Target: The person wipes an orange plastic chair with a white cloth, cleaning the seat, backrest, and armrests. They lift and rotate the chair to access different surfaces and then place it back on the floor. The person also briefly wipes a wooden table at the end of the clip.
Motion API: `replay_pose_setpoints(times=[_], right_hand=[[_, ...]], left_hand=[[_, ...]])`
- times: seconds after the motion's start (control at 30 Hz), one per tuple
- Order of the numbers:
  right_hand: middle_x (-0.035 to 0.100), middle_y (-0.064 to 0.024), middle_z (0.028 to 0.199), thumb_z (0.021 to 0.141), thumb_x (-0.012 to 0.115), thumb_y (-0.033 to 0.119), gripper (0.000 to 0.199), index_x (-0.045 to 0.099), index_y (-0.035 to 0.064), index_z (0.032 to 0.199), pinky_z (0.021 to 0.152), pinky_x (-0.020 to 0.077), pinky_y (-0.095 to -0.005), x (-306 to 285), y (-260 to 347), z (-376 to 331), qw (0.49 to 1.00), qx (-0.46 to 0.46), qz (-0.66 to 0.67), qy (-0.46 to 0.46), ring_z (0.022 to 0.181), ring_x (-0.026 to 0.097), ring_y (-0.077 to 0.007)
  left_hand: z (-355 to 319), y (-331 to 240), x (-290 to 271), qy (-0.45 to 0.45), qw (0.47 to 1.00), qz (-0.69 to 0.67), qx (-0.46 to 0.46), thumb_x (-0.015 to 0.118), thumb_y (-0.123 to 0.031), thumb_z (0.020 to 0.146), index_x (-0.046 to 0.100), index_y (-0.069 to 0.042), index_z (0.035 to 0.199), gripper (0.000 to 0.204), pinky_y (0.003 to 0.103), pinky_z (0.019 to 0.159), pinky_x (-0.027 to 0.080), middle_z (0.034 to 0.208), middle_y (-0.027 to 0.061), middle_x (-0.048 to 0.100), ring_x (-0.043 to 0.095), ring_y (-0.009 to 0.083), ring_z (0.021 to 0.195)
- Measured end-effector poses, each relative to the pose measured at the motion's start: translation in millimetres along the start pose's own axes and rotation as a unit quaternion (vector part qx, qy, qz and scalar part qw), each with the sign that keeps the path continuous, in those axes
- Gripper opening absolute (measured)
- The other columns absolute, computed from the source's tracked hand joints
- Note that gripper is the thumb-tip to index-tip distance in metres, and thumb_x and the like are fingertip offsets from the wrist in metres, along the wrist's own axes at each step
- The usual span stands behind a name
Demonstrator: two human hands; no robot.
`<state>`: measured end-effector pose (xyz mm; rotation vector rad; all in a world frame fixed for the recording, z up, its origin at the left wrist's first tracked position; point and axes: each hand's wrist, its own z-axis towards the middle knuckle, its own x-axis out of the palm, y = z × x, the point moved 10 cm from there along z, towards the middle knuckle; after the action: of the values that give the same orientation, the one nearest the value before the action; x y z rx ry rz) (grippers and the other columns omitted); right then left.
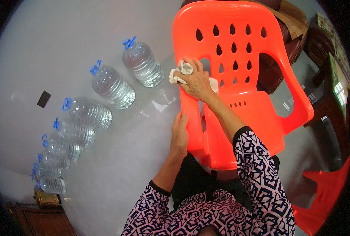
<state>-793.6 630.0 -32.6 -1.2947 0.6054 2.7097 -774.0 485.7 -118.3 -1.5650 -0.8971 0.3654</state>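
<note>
An orange-red plastic armchair [238, 15] with drop-shaped holes in its backrest stands right in front of me. My right hand [198, 84] is closed around a crumpled whitish cloth [175, 75] and presses it to the chair where the left armrest meets the backrest. Below it, my left hand [179, 133] grips the outer side of that same armrest; its fingertips are partly hidden by the edge. The seat lies under my right forearm.
Several large clear water bottles [114, 88] with blue handles line up along the left. A dark rectangle [44, 99] is beyond them. Brown furniture [297, 23] and a glass-topped table [338, 84] stand right; another red chair [324, 192] is at lower right.
</note>
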Motion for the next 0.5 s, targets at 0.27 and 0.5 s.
replay_pose_setpoints(times=[0.27, 0.5], right_hand=[[0.058, -0.009, 0.115, 0.081, 0.057, 0.025, 0.023, 0.064, 0.0133, 0.1, 0.104, 0.0325, -0.0502, -38.6, 62.3, -93.0, 0.955, -0.134, 0.255, 0.066, 0.114, 0.051, -0.0294], [0.057, -0.004, 0.122, 0.074, 0.065, 0.017, 0.029, 0.065, 0.0144, 0.103, 0.094, 0.0398, -0.0468, -91.6, 109.8, -147.5, 0.974, -0.094, 0.203, 0.028, 0.114, 0.05, -0.0296]], left_hand=[[-1.6, 1.5, 5.4, 0.03, 0.988, -0.15, -0.039, 0.02, -0.066, 0.094, 0.05, 0.0, 0.124, 0.078, 0.034, 0.09, 0.047, 0.115, 0.01, 0.06, 0.06, 0.0193, 0.1], [-14.6, -0.1, 12.1, 0.081, 0.952, -0.289, -0.064, 0.015, -0.076, 0.087, 0.051, 0.004, 0.121, 0.095, 0.031, 0.088, 0.046, 0.107, 0.0111, 0.061, 0.058, 0.0192, 0.095]])
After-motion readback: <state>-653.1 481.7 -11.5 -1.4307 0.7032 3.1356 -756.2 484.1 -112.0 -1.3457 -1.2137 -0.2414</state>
